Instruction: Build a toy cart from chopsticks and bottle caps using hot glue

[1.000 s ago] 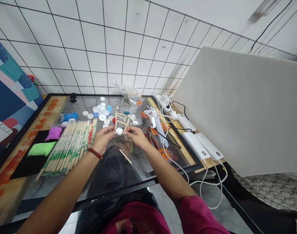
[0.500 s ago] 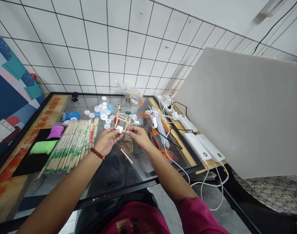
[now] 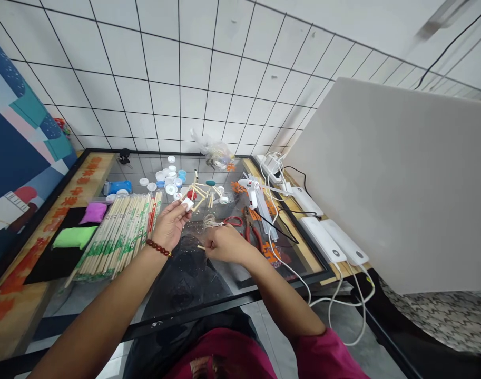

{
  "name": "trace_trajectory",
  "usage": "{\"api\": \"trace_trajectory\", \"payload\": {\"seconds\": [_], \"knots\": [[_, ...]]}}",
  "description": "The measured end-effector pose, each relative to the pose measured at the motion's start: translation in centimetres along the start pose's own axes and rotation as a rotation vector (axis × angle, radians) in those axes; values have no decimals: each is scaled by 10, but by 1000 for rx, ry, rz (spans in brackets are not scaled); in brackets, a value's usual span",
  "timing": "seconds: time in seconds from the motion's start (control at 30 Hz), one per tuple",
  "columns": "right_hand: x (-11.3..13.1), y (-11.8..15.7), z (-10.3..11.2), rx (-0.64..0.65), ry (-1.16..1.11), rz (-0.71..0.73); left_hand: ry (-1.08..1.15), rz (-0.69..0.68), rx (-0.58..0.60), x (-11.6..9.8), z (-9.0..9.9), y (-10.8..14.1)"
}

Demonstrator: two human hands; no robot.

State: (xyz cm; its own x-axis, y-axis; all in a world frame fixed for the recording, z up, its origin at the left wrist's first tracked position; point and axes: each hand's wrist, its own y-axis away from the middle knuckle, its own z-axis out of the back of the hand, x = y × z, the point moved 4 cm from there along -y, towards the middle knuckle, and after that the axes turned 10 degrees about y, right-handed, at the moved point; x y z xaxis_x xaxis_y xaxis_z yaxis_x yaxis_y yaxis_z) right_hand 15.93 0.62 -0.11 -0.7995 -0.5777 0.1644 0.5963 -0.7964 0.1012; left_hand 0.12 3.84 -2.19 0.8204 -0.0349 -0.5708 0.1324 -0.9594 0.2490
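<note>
My left hand [image 3: 170, 225] pinches a small white block [image 3: 188, 203] joined to a frame of short wooden sticks [image 3: 199, 197], held up over the glass tabletop. Part of the frame overlaps the bottle caps behind it, so its full shape is hard to make out. Lower and to the right, my right hand [image 3: 225, 243] is closed at the tabletop on a short wooden stick [image 3: 201, 247], whose end pokes out to the left. Just beyond that hand lie red-handled scissors [image 3: 233, 221], with red-handled pliers [image 3: 256, 238] to their right.
Bagged chopsticks [image 3: 117, 231], green clay [image 3: 73, 238] and purple clay [image 3: 94, 212] lie at left. White and blue bottle caps [image 3: 170, 188] cluster at the back. A white glue gun [image 3: 249, 190], glue sticks [image 3: 267, 216] and white power strips [image 3: 323, 239] with cables line the right.
My right hand has left the stick frame, moving down and right onto the loose stick. My left hand still holds the white block, with the frame tilted differently.
</note>
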Motion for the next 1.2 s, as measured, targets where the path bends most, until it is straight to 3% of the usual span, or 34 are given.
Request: {"api": "trace_trajectory", "payload": {"seconds": [0.17,0.37,0.63,0.97,1.1,1.2], "knots": [[-37,-5,8,-225,-354,-156,-34,40,20,-2,-2,5],[-59,-19,0,-478,-944,-158,-80,160,98,6,-4,9],[-44,-31,-8,-455,-1504,-133,-140,239,167,11,-5,12],[-51,-23,-6,-432,-1715,-156,-86,248,133,11,-4,9],[-53,-19,-1,-466,-1658,-162,-101,204,144,12,-3,8],[-56,-13,5,-577,-1461,-168,-122,143,151,12,-2,6]]}}
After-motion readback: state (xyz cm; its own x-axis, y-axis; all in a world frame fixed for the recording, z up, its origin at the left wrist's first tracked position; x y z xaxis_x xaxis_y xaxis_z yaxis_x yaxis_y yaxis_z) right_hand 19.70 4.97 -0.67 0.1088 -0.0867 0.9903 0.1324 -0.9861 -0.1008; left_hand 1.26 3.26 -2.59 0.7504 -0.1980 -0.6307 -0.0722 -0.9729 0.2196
